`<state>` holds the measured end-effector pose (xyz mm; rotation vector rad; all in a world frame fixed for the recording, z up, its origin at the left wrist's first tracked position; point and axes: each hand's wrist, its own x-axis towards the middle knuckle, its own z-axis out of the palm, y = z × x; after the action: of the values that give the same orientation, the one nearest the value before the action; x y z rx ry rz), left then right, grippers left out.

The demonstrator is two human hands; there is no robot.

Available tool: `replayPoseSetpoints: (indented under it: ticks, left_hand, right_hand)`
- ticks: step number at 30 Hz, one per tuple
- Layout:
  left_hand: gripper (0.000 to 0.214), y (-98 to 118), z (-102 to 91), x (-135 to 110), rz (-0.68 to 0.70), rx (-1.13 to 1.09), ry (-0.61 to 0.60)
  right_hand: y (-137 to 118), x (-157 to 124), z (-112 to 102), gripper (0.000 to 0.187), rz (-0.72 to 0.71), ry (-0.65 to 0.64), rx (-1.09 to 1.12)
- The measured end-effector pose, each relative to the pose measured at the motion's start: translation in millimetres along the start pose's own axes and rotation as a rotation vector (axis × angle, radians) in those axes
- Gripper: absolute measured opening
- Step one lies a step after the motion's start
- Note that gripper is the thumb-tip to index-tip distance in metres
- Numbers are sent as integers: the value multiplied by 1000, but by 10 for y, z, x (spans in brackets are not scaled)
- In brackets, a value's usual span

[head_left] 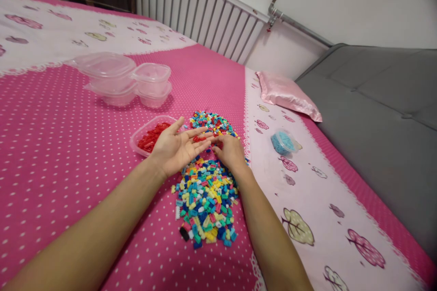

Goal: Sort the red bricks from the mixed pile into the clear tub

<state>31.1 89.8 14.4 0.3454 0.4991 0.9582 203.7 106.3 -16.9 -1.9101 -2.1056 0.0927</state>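
A pile of small coloured bricks (206, 195) lies on the pink dotted bedsheet (61, 145). My left hand (177, 145) is held palm up over the pile's upper part, fingers stretched out; a red brick or two seem to rest at its fingertips. My right hand (229, 150) lies palm down on the pile, fingers bent and pinched at red bricks (201, 138) right by the left fingertips. Just left of my left hand stands a clear tub of red bricks (150, 138).
Stacked clear tubs with lids (119, 79) stand further back on the left. A clear tub of light blue bricks (283, 142) sits to the right. A pink pillow (288, 95), grey sofa (378, 122) and white radiator (205, 13) lie beyond.
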Motion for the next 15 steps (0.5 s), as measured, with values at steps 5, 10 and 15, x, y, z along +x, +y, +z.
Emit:
replayPoseSetpoints:
  ticks: [5,10,15]
  left_hand:
    - [71,-9,17,-9,8,33,20]
    - [70,-9,31,-11,9,36,26]
    - [70,-5,24,0,7,32,21]
  right_hand:
    - [-20,-5,30,20,28,11,-48]
    - [-35,-3,14,20,34,14,-38]
    - [-20,4,-16,18,38,28,19]
